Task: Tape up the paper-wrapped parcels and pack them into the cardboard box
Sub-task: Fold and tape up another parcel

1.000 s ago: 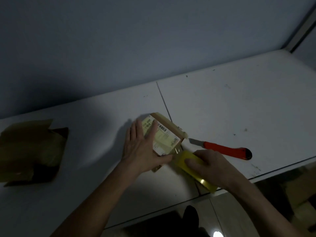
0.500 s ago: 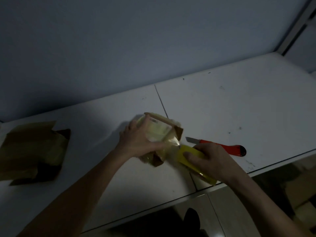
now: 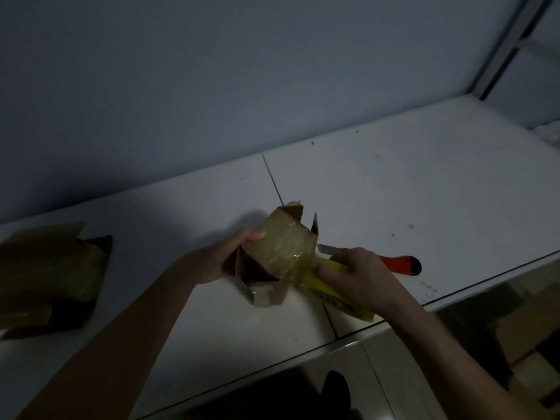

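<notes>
A small parcel in brown paper [image 3: 280,248] is tilted up off the white table [image 3: 424,183], its taped face turned toward me. My left hand [image 3: 225,257] grips its left side, thumb on the upper edge. My right hand [image 3: 354,275] holds a yellow tape roll [image 3: 325,281] just right of the parcel, and a strip of clear tape runs from the roll onto the parcel's face. A second brown-paper parcel [image 3: 45,277] lies flat at the far left. No cardboard box on the table is in view.
A red-handled utility knife [image 3: 397,263] lies on the table behind my right hand, blade pointing left. The table's front edge [image 3: 378,331] runs close below my hands. Cardboard boxes [image 3: 521,334] sit dimly on the floor at the lower right. A grey wall backs the table.
My left hand lifted the parcel from lying flat, label up, and turned it over onto its side. The right hand kept the tape roll beside it, drawing tape round.
</notes>
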